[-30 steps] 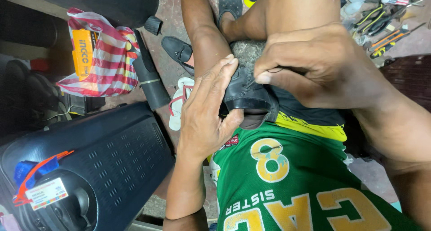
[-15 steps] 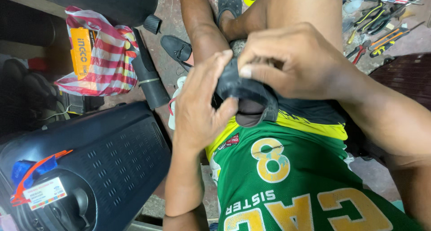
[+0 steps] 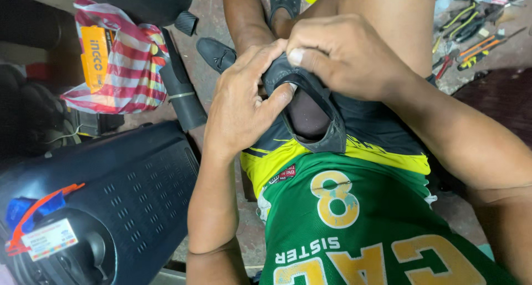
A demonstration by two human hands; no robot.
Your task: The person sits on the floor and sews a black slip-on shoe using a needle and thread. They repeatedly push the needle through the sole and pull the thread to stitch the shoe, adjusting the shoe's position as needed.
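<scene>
On the person's lap, right above the green and yellow jersey [image 3: 354, 218], sits a dark shoe [image 3: 310, 116] with its opening facing up at the camera. Both hands are on it. The left hand [image 3: 244, 105] is curled around the left side of the shoe, thumb pressed against the rim of the opening, fingers wrapped over the top edge. The right hand [image 3: 343, 55] is closed over the far end, thumb pinching the rim from above, so it's gripped from both sides.

Down on the floor between the legs there's another dark shoe [image 3: 216, 53], lying well apart from the held one. Off to the left is a red and white striped plastic bag [image 3: 124, 69] with an orange box [image 3: 94, 55] inside it, and just beside that a black tube [image 3: 180, 91]. A big black speaker case [image 3: 111, 202] fills the lower left. Top right, a scatter of hand tools [image 3: 471, 32] lies on the floor.
</scene>
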